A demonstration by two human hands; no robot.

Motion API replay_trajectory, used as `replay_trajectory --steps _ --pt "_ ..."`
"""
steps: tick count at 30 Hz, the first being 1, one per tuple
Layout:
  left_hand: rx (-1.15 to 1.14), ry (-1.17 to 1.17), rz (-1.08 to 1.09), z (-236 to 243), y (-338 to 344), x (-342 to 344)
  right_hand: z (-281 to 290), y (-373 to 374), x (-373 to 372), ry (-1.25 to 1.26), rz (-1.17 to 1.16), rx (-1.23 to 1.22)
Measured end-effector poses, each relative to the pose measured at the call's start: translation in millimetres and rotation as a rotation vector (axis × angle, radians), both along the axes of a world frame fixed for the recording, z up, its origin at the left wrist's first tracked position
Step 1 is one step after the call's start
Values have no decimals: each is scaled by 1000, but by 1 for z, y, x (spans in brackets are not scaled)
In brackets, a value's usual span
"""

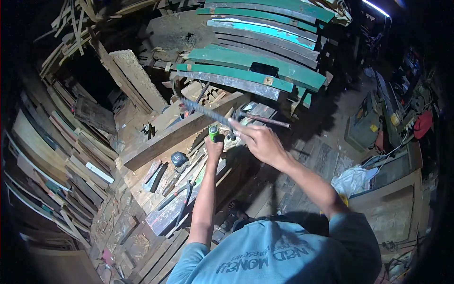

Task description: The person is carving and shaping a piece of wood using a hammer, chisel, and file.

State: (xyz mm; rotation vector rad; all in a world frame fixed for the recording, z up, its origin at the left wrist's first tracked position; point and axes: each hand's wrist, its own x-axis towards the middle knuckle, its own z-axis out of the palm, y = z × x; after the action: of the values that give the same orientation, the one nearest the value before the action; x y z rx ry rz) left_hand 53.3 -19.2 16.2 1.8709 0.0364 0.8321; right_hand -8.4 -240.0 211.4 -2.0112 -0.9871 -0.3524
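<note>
My left hand [215, 147] is closed around a green-handled tool [213, 132], upright over the workbench [142, 189]; its lower end is hidden, so I cannot tell whether it is a chisel. My right hand [262, 144] grips the end of a hammer [203, 110] with a grey, ridged handle, slightly smeared by motion. The hammer's head is up and to the left, over a thick wooden beam [177, 135]. A tool with a brown handle [267, 120] lies just beyond my right hand. Left of my left forearm are a dark bundled bag [178, 159] and a hacksaw [184, 203].
Green and grey boards [250, 71] are stacked ahead, with a black phone [264, 69] on them. Many planks [71, 151] lean along the left side. Wood scraps cover the floor [127, 246]. At right are a white plastic bag [352, 182] and a wooden panel [385, 213].
</note>
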Motion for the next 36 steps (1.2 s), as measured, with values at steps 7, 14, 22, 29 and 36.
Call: replay_trajectory --steps 7,14,22,29,36 --pt "-43 -23 -5 3 2 -10 -15 9 -7 88 -109 -278" --pt "-24 0 -3 9 2 -12 -21 11 -8 45 -69 40" --pt "30 62 23 13 -4 -11 -5 7 -11 51 -76 47" --pt "23 -30 -45 9 -4 -8 -16 4 -11 178 -175 -381" --pt "65 -1 -12 11 -7 -7 -24 3 -5 95 -128 -76"
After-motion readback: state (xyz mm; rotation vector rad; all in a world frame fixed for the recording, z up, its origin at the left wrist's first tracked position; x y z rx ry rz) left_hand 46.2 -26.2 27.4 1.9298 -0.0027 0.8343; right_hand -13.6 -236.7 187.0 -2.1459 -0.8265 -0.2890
